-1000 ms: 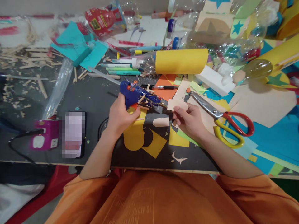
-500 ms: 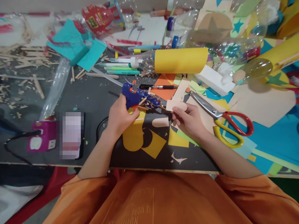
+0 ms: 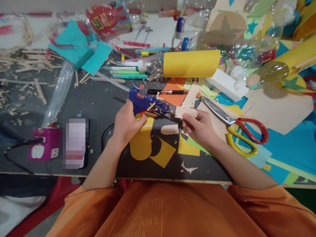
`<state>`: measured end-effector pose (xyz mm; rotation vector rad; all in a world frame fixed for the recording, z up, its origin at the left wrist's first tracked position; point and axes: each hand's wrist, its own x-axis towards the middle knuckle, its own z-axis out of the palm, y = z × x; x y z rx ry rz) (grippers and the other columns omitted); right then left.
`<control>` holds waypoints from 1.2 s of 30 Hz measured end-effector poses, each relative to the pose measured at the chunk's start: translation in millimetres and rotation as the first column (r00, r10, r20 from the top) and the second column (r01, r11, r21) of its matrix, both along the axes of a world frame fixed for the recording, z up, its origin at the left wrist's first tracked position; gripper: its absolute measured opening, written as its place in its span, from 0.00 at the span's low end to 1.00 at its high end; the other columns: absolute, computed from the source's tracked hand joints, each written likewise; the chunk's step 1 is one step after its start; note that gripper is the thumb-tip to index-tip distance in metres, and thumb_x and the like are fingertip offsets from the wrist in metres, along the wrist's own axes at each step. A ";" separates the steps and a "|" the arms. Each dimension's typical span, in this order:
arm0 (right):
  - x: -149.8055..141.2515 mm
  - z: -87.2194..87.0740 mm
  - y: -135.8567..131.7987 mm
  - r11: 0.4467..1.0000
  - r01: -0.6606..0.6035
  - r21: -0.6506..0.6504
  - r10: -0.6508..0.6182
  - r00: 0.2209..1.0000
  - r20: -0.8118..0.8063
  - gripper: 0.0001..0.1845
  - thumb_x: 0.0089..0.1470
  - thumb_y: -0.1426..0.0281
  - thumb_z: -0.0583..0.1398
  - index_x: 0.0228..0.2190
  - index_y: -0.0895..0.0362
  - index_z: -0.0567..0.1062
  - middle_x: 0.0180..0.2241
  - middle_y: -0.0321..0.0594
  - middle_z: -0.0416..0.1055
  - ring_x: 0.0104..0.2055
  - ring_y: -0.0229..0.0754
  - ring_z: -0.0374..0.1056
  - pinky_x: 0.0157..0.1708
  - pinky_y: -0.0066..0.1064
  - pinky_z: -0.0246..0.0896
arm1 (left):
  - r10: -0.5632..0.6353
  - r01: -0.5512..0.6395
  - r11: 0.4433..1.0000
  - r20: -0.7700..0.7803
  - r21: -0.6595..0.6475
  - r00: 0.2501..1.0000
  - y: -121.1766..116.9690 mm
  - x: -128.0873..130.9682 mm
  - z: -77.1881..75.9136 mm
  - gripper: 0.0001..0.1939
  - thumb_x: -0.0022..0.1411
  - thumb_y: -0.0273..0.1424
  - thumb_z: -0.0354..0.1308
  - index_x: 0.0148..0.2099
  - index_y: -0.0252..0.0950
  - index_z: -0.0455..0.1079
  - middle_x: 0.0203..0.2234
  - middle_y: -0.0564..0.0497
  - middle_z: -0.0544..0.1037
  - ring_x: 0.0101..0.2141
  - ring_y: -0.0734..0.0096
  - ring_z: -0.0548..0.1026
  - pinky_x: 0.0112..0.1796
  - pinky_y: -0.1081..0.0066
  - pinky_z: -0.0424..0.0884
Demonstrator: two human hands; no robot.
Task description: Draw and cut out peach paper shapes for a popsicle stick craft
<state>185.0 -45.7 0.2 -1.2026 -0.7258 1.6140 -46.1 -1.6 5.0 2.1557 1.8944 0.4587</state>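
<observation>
Dark tabletop (image 3: 97,105) ends in a pale front edge just before the person's orange shirt (image 3: 172,207), with both forearms crossing that edge. Its widest bare stretch lies left of the left hand (image 3: 129,120), reaching to the phone (image 3: 75,143) and the purple box (image 3: 44,143) near the front edge. Another bare patch shows along the front, below the yellow cutouts (image 3: 141,144). Room is tighter on the far side, where a pen (image 3: 168,92) and a yellow tube (image 3: 191,64) lie beyond the glue gun (image 3: 142,100), and on the right, where scissors (image 3: 228,118) lie near the right hand (image 3: 199,126).

The left hand's fingers wrap the glue gun, some hidden beneath it. The right thumb and fingers pinch a beige strip (image 3: 186,112) at the nozzle's end; whether they touch cannot be told.

Compared with a second ago, both grips are unchanged. The phone and box appear slightly farther left in view, and the gun's back end shows a little nearer the pen.
</observation>
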 end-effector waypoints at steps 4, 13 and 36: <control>-0.1 1.2 0.1 1.000 -0.001 -0.012 0.001 1.000 -0.014 0.19 0.43 0.59 0.71 0.18 0.58 0.72 0.15 0.31 0.68 0.12 0.26 0.55 0.15 0.24 0.50 | 0.013 -0.013 1.000 -0.002 -0.015 1.000 0.5 -1.0 -0.8 0.20 0.51 0.36 0.58 0.46 0.38 0.62 0.32 0.47 0.75 0.37 0.53 0.77 0.38 0.63 0.72; 1.0 0.3 -0.7 0.999 -0.044 0.006 0.044 0.999 0.015 0.18 0.46 0.61 0.69 0.18 0.57 0.70 0.14 0.30 0.67 0.13 0.27 0.55 0.15 0.24 0.48 | 0.029 -0.029 0.999 -0.006 -0.026 1.000 1.1 -2.3 -1.0 0.21 0.51 0.36 0.58 0.47 0.37 0.61 0.32 0.46 0.75 0.38 0.50 0.77 0.39 0.61 0.72; 0.6 -1.0 -1.5 0.996 -0.086 -0.001 0.086 0.995 0.048 0.20 0.46 0.59 0.69 0.16 0.57 0.70 0.12 0.29 0.63 0.13 0.28 0.54 0.15 0.25 0.47 | 0.040 -0.040 0.999 0.033 -0.012 0.999 1.9 -4.3 -0.9 0.19 0.52 0.36 0.57 0.47 0.38 0.63 0.35 0.45 0.76 0.40 0.51 0.78 0.40 0.61 0.73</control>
